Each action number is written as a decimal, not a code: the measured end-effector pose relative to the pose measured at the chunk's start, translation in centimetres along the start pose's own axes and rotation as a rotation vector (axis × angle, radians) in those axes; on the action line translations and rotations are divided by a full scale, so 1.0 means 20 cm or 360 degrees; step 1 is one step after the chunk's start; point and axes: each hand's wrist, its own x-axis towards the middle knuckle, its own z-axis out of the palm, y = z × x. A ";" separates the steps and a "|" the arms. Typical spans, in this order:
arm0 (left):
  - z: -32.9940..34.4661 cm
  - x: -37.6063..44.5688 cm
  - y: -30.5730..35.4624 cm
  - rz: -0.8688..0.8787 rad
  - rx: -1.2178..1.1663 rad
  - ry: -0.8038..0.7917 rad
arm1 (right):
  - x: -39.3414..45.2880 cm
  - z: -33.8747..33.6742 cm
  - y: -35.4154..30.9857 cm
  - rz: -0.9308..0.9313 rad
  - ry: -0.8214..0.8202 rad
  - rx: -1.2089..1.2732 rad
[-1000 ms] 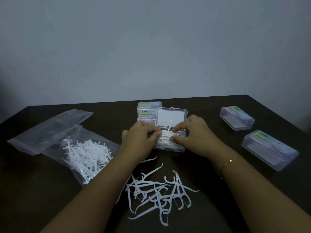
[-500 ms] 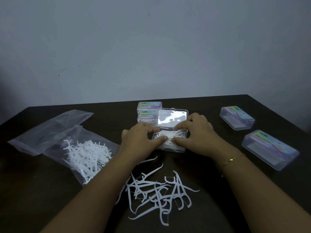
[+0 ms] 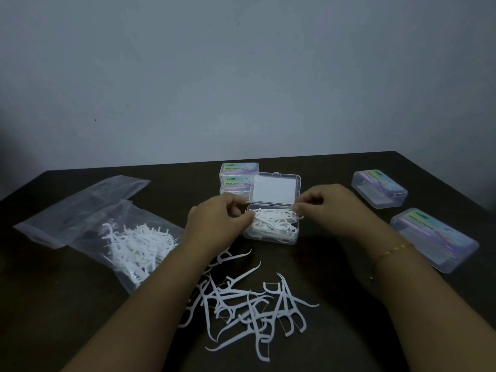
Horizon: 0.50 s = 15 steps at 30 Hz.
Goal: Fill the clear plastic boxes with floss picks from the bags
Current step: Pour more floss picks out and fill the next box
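An open clear box (image 3: 271, 238) stands at the table's middle, its lid (image 3: 275, 187) upright, with white floss picks (image 3: 276, 224) piled inside. My left hand (image 3: 217, 224) is at the box's left edge, its curled thumb and fingers pinching the ends of the picks there. At the right rim, my right hand (image 3: 330, 208) pinches the pick heads between thumb and forefinger. A clear bag (image 3: 134, 245) holding many picks lies to the left. Several loose picks (image 3: 249, 304) are scattered in front of the box, between my forearms.
An empty-looking bag (image 3: 80, 202) lies behind the filled one. Two closed labelled boxes (image 3: 239, 174) are stacked just behind the open box. Two more closed boxes (image 3: 379, 187) (image 3: 434, 240) sit at the right. The dark table (image 3: 53, 304) ends at a grey wall.
Both hands have drawn apart from the middle of the box to its two sides, uncovering the picks inside. The lid stands more upright.
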 end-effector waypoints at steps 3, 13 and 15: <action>-0.01 -0.01 0.00 -0.0027 -0.0085 0.0003 | -0.02 -0.02 0.00 0.0094 -0.0110 0.0031; 0.01 -0.02 0.04 -0.0048 -0.0014 -0.0055 | -0.01 0.02 -0.02 0.0114 -0.0174 0.0115; 0.01 -0.02 0.04 -0.0039 -0.0017 -0.0023 | -0.01 0.01 -0.02 0.0088 -0.0123 0.0134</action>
